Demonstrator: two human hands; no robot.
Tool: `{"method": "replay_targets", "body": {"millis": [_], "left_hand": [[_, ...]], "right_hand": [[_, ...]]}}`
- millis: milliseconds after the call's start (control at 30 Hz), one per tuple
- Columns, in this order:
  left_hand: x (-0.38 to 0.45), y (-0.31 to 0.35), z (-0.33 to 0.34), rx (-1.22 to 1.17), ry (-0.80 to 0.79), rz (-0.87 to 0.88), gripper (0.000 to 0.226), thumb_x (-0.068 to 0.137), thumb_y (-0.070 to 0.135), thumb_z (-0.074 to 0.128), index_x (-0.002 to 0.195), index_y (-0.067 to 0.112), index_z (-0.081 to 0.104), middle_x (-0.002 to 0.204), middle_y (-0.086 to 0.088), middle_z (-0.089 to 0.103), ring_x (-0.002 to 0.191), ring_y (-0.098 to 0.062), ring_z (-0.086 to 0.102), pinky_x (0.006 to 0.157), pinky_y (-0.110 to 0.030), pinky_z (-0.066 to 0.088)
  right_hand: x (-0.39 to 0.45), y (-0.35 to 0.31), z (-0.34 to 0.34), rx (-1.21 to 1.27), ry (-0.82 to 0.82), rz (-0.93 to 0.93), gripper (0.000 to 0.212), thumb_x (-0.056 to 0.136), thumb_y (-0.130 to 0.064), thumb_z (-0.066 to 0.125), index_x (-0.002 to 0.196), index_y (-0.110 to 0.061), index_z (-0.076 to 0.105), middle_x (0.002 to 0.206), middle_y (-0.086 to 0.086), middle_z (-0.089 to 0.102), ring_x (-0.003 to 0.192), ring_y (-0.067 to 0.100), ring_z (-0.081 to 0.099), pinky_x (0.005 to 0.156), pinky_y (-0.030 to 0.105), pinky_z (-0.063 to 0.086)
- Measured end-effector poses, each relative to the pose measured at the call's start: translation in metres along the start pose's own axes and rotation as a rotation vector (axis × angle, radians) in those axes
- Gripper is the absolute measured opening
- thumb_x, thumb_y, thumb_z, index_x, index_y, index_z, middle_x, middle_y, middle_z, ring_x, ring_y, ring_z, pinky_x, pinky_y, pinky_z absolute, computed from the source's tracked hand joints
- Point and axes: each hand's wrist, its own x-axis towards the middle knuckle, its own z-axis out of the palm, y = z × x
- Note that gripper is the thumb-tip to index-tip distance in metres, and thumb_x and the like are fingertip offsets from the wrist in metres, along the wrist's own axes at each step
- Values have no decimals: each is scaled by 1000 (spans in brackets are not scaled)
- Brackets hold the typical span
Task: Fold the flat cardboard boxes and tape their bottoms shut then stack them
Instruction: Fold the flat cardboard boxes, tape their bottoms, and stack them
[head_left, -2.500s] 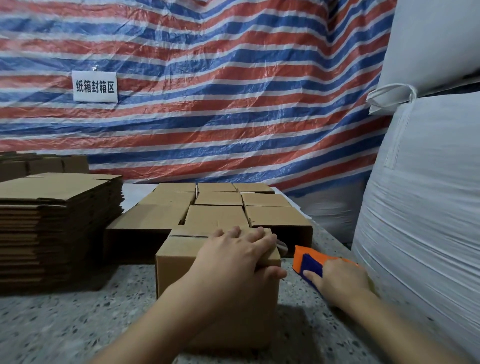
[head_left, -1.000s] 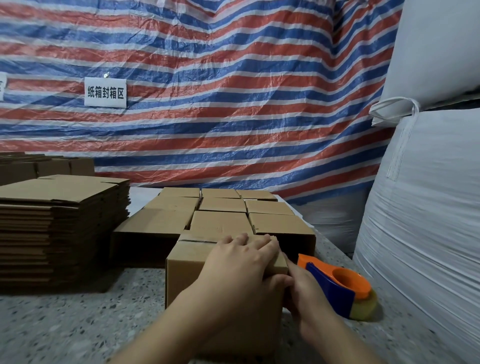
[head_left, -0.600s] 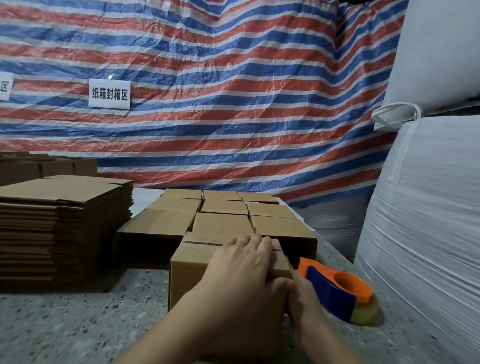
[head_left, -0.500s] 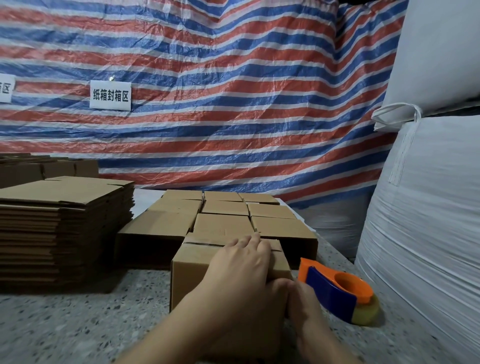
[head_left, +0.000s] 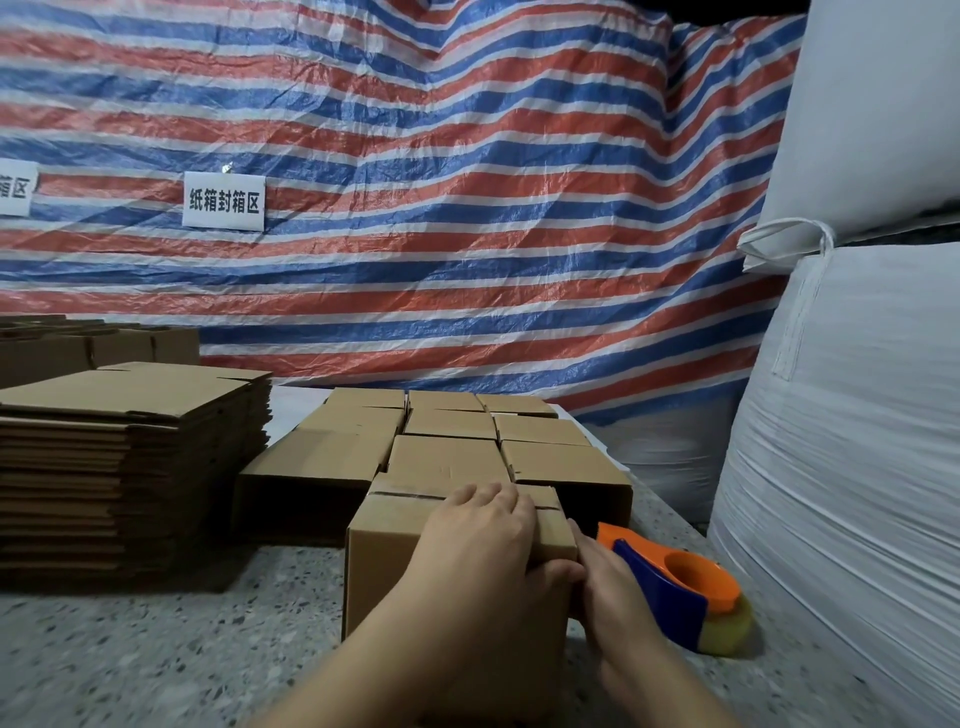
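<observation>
Pressing your flat left hand (head_left: 483, 535) on the box (head_left: 395, 551) at the desk's (head_left: 156, 649) front edge, rub the tape down its right side with your right hand (head_left: 602, 587), fingers flat against cardboard.

One head-worn view looks forward and slightly down, close over the table (head_left: 156, 654).

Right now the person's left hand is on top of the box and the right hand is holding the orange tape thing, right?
Not quite. The head view shows the tape dispenser lying on the table, with no hand on it. The right hand is pressed against the side of the box. The left hand is indeed on top.
</observation>
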Motion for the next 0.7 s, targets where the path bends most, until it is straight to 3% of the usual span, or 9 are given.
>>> {"method": "replay_targets", "body": {"millis": [100,167,233,267,333,433,500,600,700], "left_hand": [[-1,0,-4,-21,25,-2,79,93,71,28,151,17,29,156,-2,36,144,-18,29,119,-34,16],[-6,-1,-8,-94,60,-17,82,94,70,28,156,20,9,161,1,26,148,-14,20,121,-33,11],[-15,-7,-16,-152,150,-14,84,91,75,20,156,27,-5,164,6,15,149,-9,14,122,-30,6],[-20,-12,-19,-178,228,-17,84,88,77,14,155,29,-4,163,8,16,148,-7,16,121,-29,7],[-36,-26,-25,-315,425,-86,83,87,76,15,155,27,17,155,12,32,139,-4,30,115,-27,21],[-63,-54,-9,-562,664,-304,67,93,62,36,145,20,40,140,11,44,126,3,36,104,-28,33],[-75,-66,10,-786,595,-449,57,100,52,37,148,22,35,145,9,42,131,-2,37,107,-30,34],[-83,-65,29,-1213,330,-556,44,104,31,40,146,37,30,144,16,40,133,-4,37,106,-25,30],[-69,-77,25,-1314,361,-620,28,102,28,48,124,46,49,123,24,56,113,4,51,90,-23,41]], "right_hand": [[0,4,0,-9,17,3,43,105,-46,40,112,-17,71,102,9,75,102,25,68,81,36,52],[-3,4,-1,-57,35,-44,55,98,-57,36,108,-16,71,97,5,75,100,22,66,78,34,48],[-4,7,-2,-103,38,-139,69,88,-70,29,114,-19,67,109,2,72,107,21,63,90,40,49],[-6,10,-4,-112,21,-186,72,86,-76,28,123,-25,62,122,-1,68,117,19,60,101,45,46],[-10,19,-7,-150,-46,-271,69,83,-89,28,134,-47,45,147,-11,49,135,13,45,114,44,35],[-13,30,-10,-198,-174,-347,60,81,-77,36,137,-67,19,156,-34,21,144,-3,23,113,26,27],[-15,31,-7,-206,-226,-377,56,89,-67,37,138,-69,12,150,-45,13,144,-9,17,114,22,26],[-20,19,6,-201,-194,-410,53,90,-72,34,139,-64,17,149,-44,19,144,-12,20,123,31,20],[-11,-8,17,-188,-116,-309,64,87,-74,31,146,-50,36,147,-21,48,135,3,45,115,40,38]]}}
